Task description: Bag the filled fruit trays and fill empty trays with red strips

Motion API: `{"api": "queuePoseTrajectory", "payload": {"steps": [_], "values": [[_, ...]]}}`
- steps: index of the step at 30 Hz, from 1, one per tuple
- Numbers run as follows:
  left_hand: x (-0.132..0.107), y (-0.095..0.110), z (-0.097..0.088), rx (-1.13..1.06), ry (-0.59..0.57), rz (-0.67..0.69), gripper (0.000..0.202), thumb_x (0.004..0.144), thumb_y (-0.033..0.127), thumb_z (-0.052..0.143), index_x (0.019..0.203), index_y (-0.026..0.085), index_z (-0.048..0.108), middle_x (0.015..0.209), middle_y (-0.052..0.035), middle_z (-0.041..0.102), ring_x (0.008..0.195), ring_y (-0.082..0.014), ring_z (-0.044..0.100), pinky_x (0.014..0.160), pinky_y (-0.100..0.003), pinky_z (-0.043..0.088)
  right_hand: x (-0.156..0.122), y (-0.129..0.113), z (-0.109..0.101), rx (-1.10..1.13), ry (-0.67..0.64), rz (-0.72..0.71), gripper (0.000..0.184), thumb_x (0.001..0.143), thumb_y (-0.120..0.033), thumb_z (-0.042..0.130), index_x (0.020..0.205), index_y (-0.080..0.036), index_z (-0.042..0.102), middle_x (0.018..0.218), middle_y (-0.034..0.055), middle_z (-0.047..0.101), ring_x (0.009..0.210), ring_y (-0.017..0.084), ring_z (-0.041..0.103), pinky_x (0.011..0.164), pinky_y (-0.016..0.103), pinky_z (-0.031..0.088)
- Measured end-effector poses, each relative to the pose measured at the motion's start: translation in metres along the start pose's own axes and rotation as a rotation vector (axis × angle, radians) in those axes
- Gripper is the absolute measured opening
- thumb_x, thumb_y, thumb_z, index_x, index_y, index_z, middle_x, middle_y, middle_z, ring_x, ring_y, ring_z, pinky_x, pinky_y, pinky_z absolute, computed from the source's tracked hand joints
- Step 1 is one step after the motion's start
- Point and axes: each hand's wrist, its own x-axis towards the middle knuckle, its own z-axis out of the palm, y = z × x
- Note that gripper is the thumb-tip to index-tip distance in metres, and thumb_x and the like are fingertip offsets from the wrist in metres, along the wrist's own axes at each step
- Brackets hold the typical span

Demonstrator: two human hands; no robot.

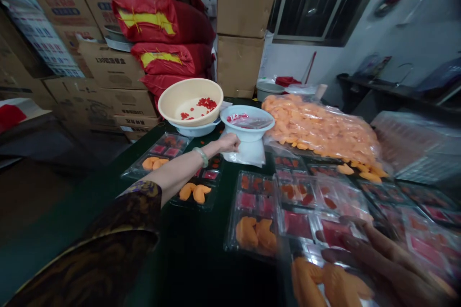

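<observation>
Thin clear plastic tray [298,225] beneath my spread, open right-hand fingers [360,249] should be light and flimsy, best lifted by its rim (left-hand fingers [232,141] at the white plastic bag [245,156], grip unclear).

- I see a dark barred window [324,0] high on the wall
- Just left of it: stacked cardboard cartons [241,2]
- Farther left: red sacks [162,19] against more cartons
- Right of it: a white wall [418,43] above a dark shelf [374,87]
- Far left of it, low down: a brown floor [32,196]
</observation>
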Motion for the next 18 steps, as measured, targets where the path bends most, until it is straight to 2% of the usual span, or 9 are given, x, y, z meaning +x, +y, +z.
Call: {"api": "queuePoseTrajectory", "payload": {"steps": [3,5,7,10,12,14,18], "values": [[0.001,-0.006,-0.005,-0.1,-0.028,-0.009,0.039,0.087,0.036,0.049,0.06,0.009,0.058,0.053,0.0002,0.055,0.049,-0.0084,0.052,0.05,-0.021,0.043,0.007,-0.001,0.0,-0.031,-0.032,-0.005,0.041,0.059,-0.033,0.079,0.095,-0.026,0.061,0.091,0.0058,0.07,0.08,0.024,0.068,0.07,0.031,0.057],[0.0,-0.009,-0.005,-0.143,-0.04,-0.009,0.045,0.089,0.038,0.044,0.058,0.01,0.057,0.05,0.0008,0.054,0.046,-0.0073,0.05,0.048,-0.02,0.043,0.012,-0.002,0.0,-0.067,-0.043,0.025,0.045,0.056,-0.033,0.08,0.096,-0.024,0.063,0.094,0.0076,0.069,0.082,0.025,0.067,0.071,0.031,0.056],[-0.001,-0.01,-0.004,-0.154,-0.019,-0.022,0.038,0.089,0.038,0.045,0.067,0.01,0.059,0.055,0.0013,0.055,0.047,-0.0072,0.051,0.049,-0.021,0.044,0.016,-0.005,0.005,-0.106,-0.047,0.081,0.052,0.052,-0.033,0.082,0.1,-0.023,0.063,0.091,0.0081,0.07,0.081,0.026,0.067,0.07,0.031,0.055],[0.0,-0.004,-0.006,-0.117,0.103,-0.052,0.027,0.089,0.035,0.048,0.086,0.01,0.059,0.074,-0.0003,0.059,0.061,-0.0095,0.056,0.057,-0.025,0.049,0.017,-0.01,0.024,-0.126,-0.084,0.099,0.051,0.055,-0.03,0.081,0.103,-0.024,0.063,0.082,0.005,0.07,0.073,0.022,0.068,0.068,0.027,0.054],[0.0,0.008,-0.009,-0.069,0.204,-0.05,0.026,0.089,0.035,0.048,0.091,0.011,0.058,0.081,-0.0014,0.059,0.068,-0.0113,0.057,0.062,-0.028,0.049,0.017,-0.012,0.042,-0.08,-0.192,0.073,0.043,0.06,-0.028,0.079,0.1,-0.022,0.064,0.081,0.004,0.07,0.071,0.019,0.067,0.066,0.025,0.053],[-0.006,0.028,-0.012,-0.02,0.271,0.0,0.025,0.089,0.033,0.046,0.084,0.011,0.058,0.075,-0.002,0.058,0.066,-0.0119,0.055,0.062,-0.028,0.046,0.016,-0.01,0.058,-0.008,-0.342,0.064,0.036,0.063,-0.026,0.077,0.096,-0.02,0.065,0.081,0.0046,0.07,0.071,0.018,0.067,0.065,0.025,0.052],[-0.037,0.081,-0.014,0.039,0.271,0.223,0.032,0.089,0.032,0.044,0.065,0.014,0.055,0.062,-0.0043,0.056,0.06,-0.0135,0.051,0.056,-0.027,0.033,0.013,0.002,0.076,0.121,-0.566,0.131,0.031,0.066,-0.021,0.074,0.095,-0.017,0.064,0.075,0.0033,0.069,0.066,0.016,0.066,0.065,0.025,0.051]]}}
